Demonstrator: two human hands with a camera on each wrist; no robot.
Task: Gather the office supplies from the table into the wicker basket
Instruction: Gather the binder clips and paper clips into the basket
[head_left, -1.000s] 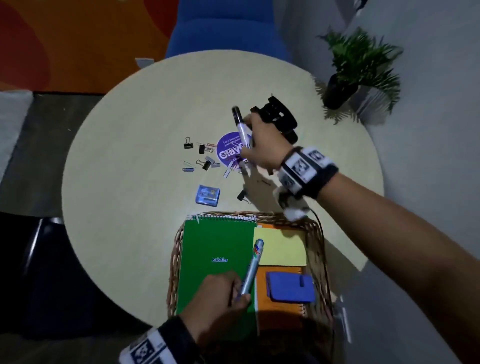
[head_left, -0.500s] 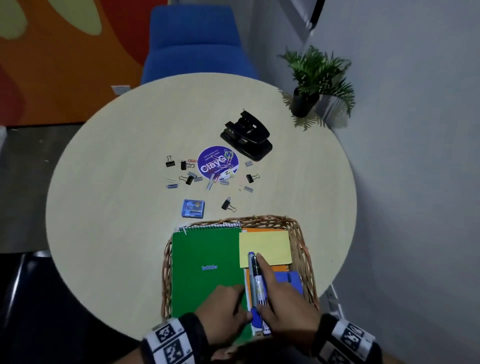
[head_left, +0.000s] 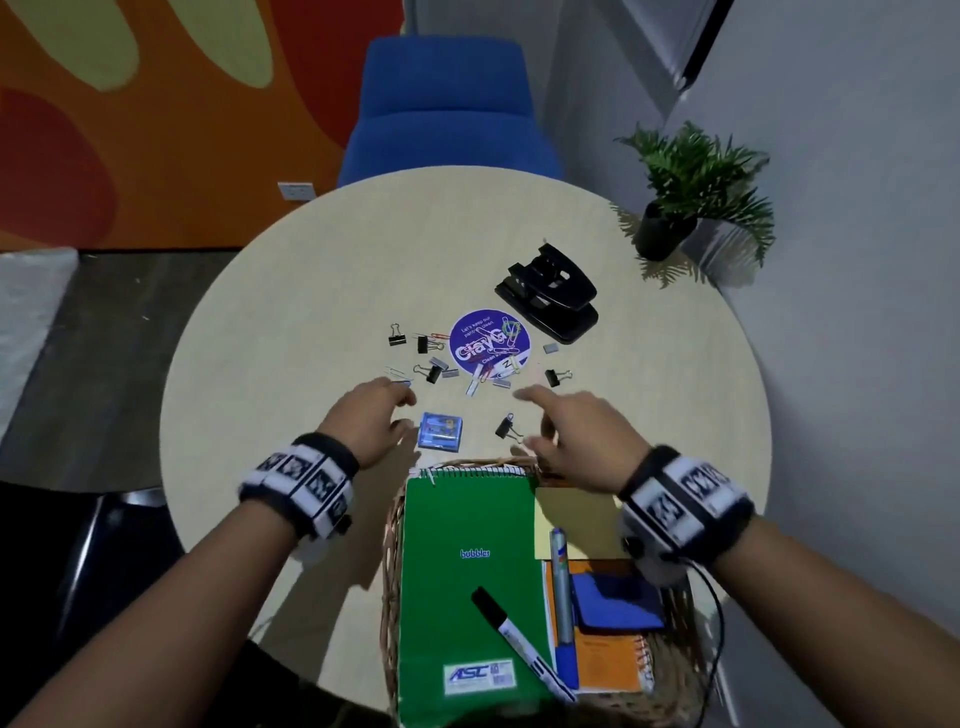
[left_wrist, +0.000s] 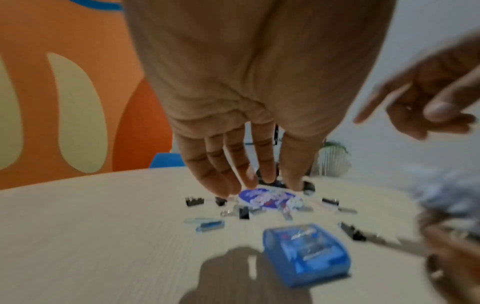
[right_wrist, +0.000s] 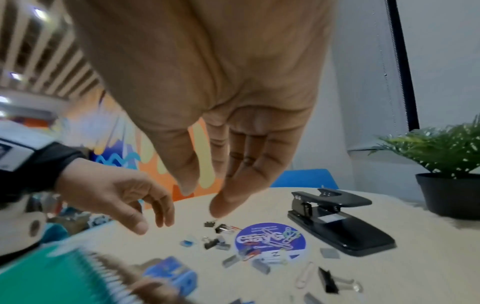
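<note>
- The round pale table (head_left: 291, 322) fills the head view, with a blue chair (head_left: 447, 109) behind it, an orange patterned wall (head_left: 156, 104) at the back left and a potted plant (head_left: 691, 192) at its right edge against a grey wall.
- Only the head view shows the inside of the wicker basket (head_left: 390, 545) at the table's near edge: a green spiral notebook (head_left: 467, 561), a yellow pad (head_left: 576, 519), an orange notebook (head_left: 608, 665) under a blue pouch (head_left: 618, 603), a black-capped marker (head_left: 519, 642) lying slantwise and a blue-ended marker (head_left: 563, 597) lying lengthwise.
- The basket's near end is cut off by the frame.
- The right wrist view gives the clearest look at the black hole punch (right_wrist: 337, 222), which stands just beside the round purple sticker (right_wrist: 270, 239).
- The left hand (head_left: 371, 421) hovers over the table with its fingers spread and loosely extended, holding nothing, just left of the small blue box (head_left: 440, 430).
- The right hand (head_left: 576, 436) hovers beyond the basket's far rim, forefinger extended and the other fingers relaxed, empty.
- Binder clips (head_left: 397, 335), paper clips and staple strips lie scattered around and on the sticker; one binder clip (head_left: 505, 427) lies between the hands.
- In the left wrist view the blue box (left_wrist: 305, 255) and the clips are blurred.
</note>
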